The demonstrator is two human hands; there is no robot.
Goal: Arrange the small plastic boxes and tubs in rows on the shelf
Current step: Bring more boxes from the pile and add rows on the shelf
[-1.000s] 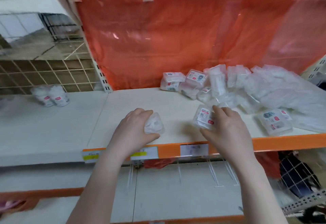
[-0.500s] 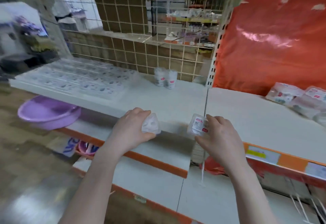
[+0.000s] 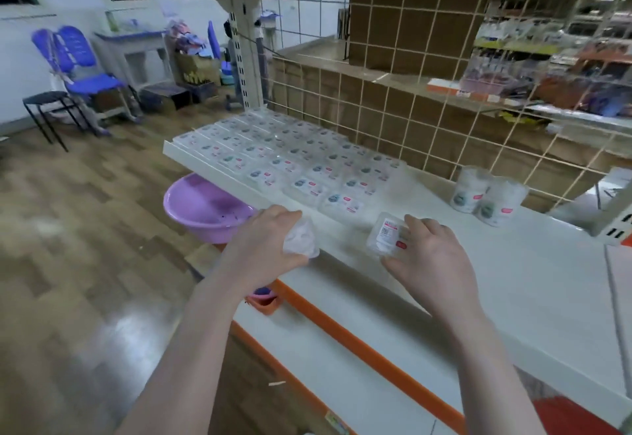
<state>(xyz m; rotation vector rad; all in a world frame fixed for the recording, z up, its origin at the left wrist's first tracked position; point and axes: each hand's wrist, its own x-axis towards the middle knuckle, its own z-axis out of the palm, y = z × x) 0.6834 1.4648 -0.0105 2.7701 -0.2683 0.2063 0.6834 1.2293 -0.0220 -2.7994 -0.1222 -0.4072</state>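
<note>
My left hand (image 3: 263, 246) grips a small clear plastic box (image 3: 301, 241) above the front edge of the white shelf (image 3: 513, 280). My right hand (image 3: 431, 260) holds another clear box with a red and white label (image 3: 384, 234) just over the shelf top. Behind both hands, several flat clear boxes (image 3: 290, 161) lie in neat rows across the left part of the shelf. Two round clear tubs (image 3: 485, 195) stand upright further right, near the wire grid at the back.
A purple basin (image 3: 205, 208) sits below the shelf's left end. A wire grid back panel (image 3: 427, 106) closes the shelf behind. An orange-edged lower shelf (image 3: 342, 359) runs underneath. A blue chair (image 3: 85, 72) and a black stool (image 3: 48, 102) stand on the wooden floor at left.
The view has swung left from the orange-backed bay with the loose pile to the bay with the ordered rows. Both hands kept hold of their boxes and moved with it.
</note>
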